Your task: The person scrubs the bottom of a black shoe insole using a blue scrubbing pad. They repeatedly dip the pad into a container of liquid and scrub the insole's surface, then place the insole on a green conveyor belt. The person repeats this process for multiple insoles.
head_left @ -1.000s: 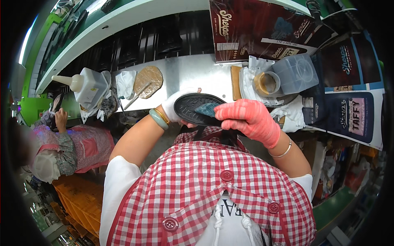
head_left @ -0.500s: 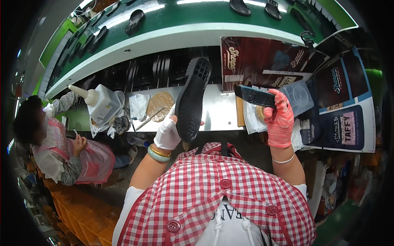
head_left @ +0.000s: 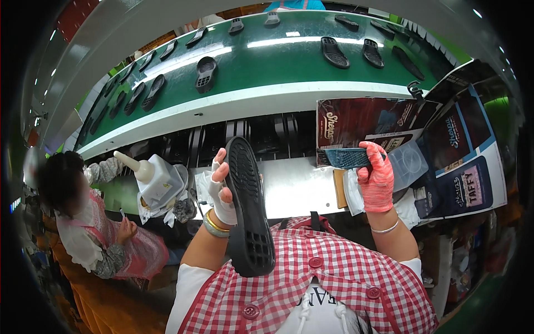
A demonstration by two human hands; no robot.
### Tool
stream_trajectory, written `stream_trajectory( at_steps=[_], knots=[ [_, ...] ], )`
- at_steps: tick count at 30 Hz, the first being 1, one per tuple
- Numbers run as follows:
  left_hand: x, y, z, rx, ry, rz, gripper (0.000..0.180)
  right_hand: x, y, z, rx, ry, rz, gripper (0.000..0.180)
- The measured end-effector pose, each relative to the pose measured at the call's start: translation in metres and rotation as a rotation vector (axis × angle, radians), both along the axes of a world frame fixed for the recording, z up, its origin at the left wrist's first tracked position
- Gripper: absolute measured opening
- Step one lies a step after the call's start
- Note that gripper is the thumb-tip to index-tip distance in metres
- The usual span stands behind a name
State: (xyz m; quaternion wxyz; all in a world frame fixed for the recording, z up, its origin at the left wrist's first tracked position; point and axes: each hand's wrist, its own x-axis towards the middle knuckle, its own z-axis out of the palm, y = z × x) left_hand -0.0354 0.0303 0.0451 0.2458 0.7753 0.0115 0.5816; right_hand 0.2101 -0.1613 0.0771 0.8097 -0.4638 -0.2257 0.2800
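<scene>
My left hand (head_left: pixel 221 189), in a white fingerless glove, holds a black rubber shoe sole (head_left: pixel 248 209) upright, its tread side facing me. My right hand (head_left: pixel 376 177), in a red-pink glove, grips a blue brush (head_left: pixel 345 158) raised above the metal worktop (head_left: pixel 295 189). The brush is apart from the sole, off to its right.
A green conveyor belt (head_left: pixel 267 61) carries several black soles beyond the worktop. A white glue bottle (head_left: pixel 156 175) stands at the left. Flattened printed cartons (head_left: pixel 445 150) line the right side. Another person in a pink apron (head_left: pixel 94 234) works at my left.
My head has tilted up, showing more of the belt. The sole has swung upright and nearer to me. The right hand with the brush has lifted slightly away from it.
</scene>
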Motion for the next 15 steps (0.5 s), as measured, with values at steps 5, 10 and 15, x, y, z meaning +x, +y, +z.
stream_trajectory(
  at_steps=[5, 10, 15],
  knots=[
    [0.006, 0.021, 0.014, 0.425, -0.065, 0.075, 0.094, -0.012, 0.014, 0.007, -0.007, 0.073, -0.024, 0.017],
    [0.009, 0.036, 0.023, 0.258, -0.034, -0.242, 0.076, -0.013, 0.021, 0.003, 0.02, 0.124, 0.006, 0.017],
    [0.016, 0.055, 0.028, 0.234, -0.023, -0.347, 0.06, -0.019, 0.025, -0.009, -0.007, 0.097, -0.076, 0.015]
  ],
)
